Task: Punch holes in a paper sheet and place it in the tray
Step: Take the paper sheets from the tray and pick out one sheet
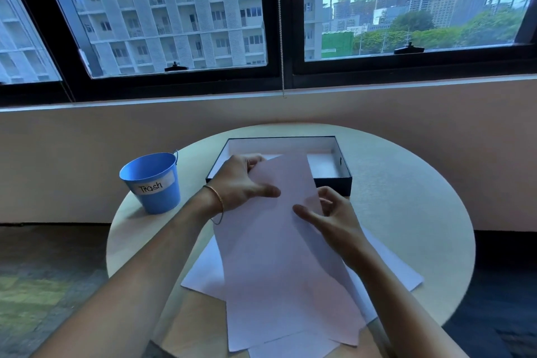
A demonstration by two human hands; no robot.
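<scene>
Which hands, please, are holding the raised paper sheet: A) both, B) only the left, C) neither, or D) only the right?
A: the left hand grips the paper sheet at its left edge, and the right hand pinches its right edge, thumbs in front.

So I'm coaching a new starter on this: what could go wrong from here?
No punch is in view, so the sheet, pinched by the left hand and right hand, might reach the tray unpunched. Its lower end lies over the loose sheets near the edge of the table and could drag one off. Both pinches may also crease it.
</scene>
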